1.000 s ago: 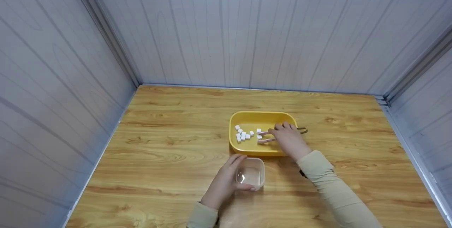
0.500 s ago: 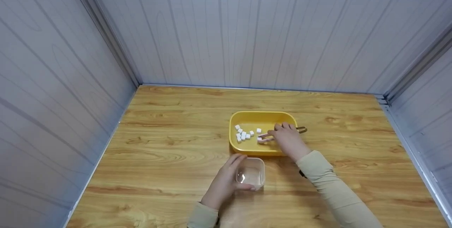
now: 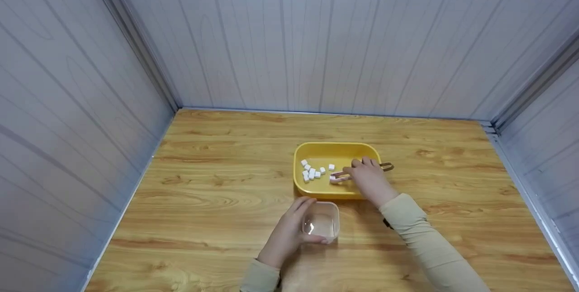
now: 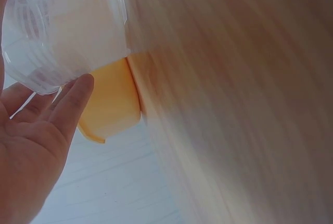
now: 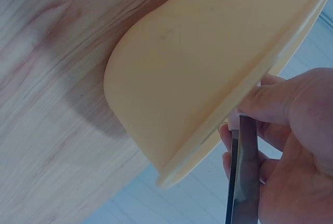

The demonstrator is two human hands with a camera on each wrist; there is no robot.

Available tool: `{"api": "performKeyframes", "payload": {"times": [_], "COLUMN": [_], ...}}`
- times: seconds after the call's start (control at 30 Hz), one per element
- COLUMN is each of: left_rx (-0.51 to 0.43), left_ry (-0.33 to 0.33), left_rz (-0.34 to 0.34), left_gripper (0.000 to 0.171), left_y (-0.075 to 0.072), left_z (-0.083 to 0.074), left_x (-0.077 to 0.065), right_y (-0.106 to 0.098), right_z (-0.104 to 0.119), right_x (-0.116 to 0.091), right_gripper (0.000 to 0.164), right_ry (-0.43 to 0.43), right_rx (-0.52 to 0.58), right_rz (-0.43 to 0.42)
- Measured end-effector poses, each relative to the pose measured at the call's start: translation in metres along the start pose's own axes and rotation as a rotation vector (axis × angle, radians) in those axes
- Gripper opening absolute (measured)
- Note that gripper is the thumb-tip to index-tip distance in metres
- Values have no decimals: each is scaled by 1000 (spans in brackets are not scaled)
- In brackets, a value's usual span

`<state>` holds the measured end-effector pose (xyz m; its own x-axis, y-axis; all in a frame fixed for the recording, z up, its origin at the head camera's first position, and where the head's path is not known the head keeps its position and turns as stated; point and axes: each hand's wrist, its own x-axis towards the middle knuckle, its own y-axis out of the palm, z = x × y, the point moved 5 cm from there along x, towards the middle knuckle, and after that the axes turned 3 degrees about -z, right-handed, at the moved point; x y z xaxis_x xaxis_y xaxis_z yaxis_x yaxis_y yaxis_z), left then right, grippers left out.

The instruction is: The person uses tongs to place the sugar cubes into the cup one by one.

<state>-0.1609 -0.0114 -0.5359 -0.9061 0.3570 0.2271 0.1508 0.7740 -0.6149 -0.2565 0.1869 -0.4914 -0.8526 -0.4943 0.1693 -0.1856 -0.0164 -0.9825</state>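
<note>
My right hand [image 3: 372, 181] reaches over the yellow basin [image 3: 332, 196] and grips a pair of tongs [image 3: 387, 166] between thumb and fingers. Near the basin floor, the tong tips are closed on a small white cube [image 3: 333, 178]. Several more white cubes [image 3: 311, 174] lie loose toward the basin's left side, and one sits by itself behind the tips. In front of the basin, my left hand [image 3: 285, 235] holds a small clear plastic container [image 3: 322, 220], thumb at its near side and fingers at its far left. The left wrist view shows the clear container [image 4: 78, 21] from the side.
The basin stands on a wood-grain table [image 3: 217, 219], just beyond the clear container. Pale panelled walls [image 3: 307, 39] close off the back and both sides. The tongs' bent end sticks out past the basin's right rim.
One second ago the tong arms stood apart around the cube; by half a second ago they had squeezed together on it. The left hand and clear container have stayed put.
</note>
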Motion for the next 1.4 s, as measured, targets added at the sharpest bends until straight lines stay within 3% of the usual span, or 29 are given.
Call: {"api": "performKeyframes", "payload": {"times": [0.67,0.97,1.4], "left_rx": [14,5,-6], "left_ry": [-17,-35,-29], "left_rz": [2,8,-8], "left_gripper": [98,98,97], "left_y": [0,0,1], "left_z": [0,1,0], "left_x": [0,0,0], "right_y": [1,-11,-44], "right_z": [-7,-10,-8], "right_x": [-5,-8,-18], "right_gripper": [45,48,44], "right_ry": [43,69,83], "right_rx": [32,80,127], "right_rz": [17,20,-24]}}
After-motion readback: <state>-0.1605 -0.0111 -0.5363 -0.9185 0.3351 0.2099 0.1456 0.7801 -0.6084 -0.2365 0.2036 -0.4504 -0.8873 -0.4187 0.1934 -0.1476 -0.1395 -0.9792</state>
